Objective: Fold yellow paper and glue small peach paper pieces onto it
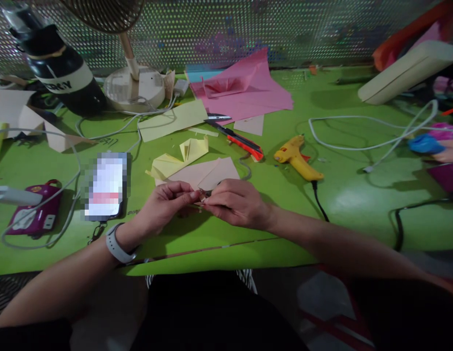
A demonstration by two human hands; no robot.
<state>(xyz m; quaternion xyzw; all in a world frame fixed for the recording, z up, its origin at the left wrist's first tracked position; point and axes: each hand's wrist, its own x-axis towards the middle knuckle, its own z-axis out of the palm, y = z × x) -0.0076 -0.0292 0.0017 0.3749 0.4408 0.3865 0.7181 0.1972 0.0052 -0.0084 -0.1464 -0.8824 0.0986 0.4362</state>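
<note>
My left hand (pixel 170 202) and my right hand (pixel 241 204) meet at the middle of the green table's near side, both closed in a pinch. Between their fingertips is a small pale, partly dark thing (pixel 202 196), mostly covered and too small to name. Just beyond the fingers lie flat beige paper pieces (pixel 215 171) and a folded pale yellow paper (pixel 175 160). A red and black utility knife (pixel 244 144) rests behind them. To the right of my right hand, a yellow glue gun (pixel 298 158) lies on its side.
Pink paper (pixel 263 97) lies at the back, near a fan (pixel 133 73) and a black bottle (pixel 66 73). On the left are a phone (pixel 106 187), a purple power strip (pixel 36 209) and cables. A white cable (pixel 352 146) and a paper roll (pixel 402 75) occupy the right.
</note>
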